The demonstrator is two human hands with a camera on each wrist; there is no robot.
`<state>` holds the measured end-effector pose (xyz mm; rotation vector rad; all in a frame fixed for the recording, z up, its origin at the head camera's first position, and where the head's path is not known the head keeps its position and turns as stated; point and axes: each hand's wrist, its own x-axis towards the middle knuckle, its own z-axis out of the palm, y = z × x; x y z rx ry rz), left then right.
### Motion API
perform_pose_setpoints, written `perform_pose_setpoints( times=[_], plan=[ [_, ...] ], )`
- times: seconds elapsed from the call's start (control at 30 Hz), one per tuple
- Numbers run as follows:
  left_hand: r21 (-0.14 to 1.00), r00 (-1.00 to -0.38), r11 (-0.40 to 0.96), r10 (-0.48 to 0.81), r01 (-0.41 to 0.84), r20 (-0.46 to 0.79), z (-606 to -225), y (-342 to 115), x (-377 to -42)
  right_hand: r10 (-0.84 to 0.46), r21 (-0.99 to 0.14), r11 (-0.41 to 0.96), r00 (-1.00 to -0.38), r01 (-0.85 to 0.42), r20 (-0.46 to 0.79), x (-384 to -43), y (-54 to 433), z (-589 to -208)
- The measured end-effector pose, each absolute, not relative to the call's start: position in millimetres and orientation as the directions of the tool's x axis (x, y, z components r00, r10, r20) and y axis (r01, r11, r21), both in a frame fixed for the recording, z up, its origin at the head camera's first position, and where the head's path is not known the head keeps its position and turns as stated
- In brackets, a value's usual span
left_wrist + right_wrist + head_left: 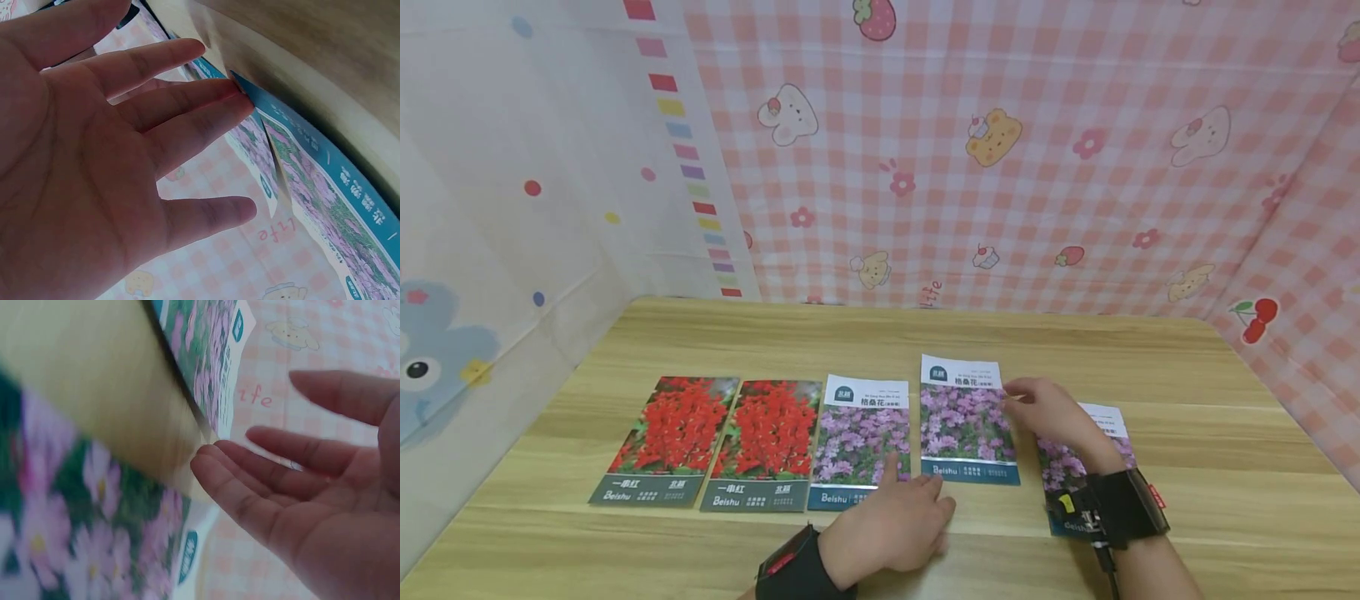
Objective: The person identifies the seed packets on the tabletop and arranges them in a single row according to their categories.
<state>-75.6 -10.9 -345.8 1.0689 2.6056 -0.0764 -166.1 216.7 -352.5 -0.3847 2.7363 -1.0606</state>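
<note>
Five-packet row is made of flower seed packets lying face up. My left hand (898, 521) is spread out, its fingertips at the lower edges of two packets with pink flowers, the middle packet (865, 437) and the packet to its right (967, 425). In the left wrist view the straight fingers (206, 122) reach the blue bottom strip. My right hand (1051, 412) has loosely bent fingers right at that second packet's right edge, the thumb apart from it in the right wrist view. Beneath the right wrist lies another pink-flowered packet (1054, 462), partly hidden.
To the left, two packets with red flowers lie side by side, the outer red packet (662, 437) and the inner red packet (767, 433). They rest on a wood-grain table (970, 550). A pink checked cloth (925, 192) hangs behind it, with patterned cloth at both sides.
</note>
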Motion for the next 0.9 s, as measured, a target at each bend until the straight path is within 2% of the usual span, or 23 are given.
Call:
perform_pose_setpoints(
  times=[0.3, 0.7, 0.9],
  plan=[
    [0.107, -0.649, 0.711, 0.685, 0.695, -0.330, -345.1, -11.8, -70.9, -0.229, -0.820, 0.570, -0.948, 0.054, -0.222, -168.8, 213.5, -354.6],
    [0.105, -0.635, 0.697, 0.696, 0.709, -0.336, -342.5, -14.8, -67.0, -0.264, -0.877, 0.459, -0.921, 0.142, -0.288, -167.3, 211.3, -354.2],
    [0.164, -0.614, 0.694, 0.705, 0.702, -0.356, -340.9, -17.9, -67.6, -0.254, -0.864, 0.479, -0.919, 0.153, -0.303, -166.8, 211.3, -355.5]
  ],
)
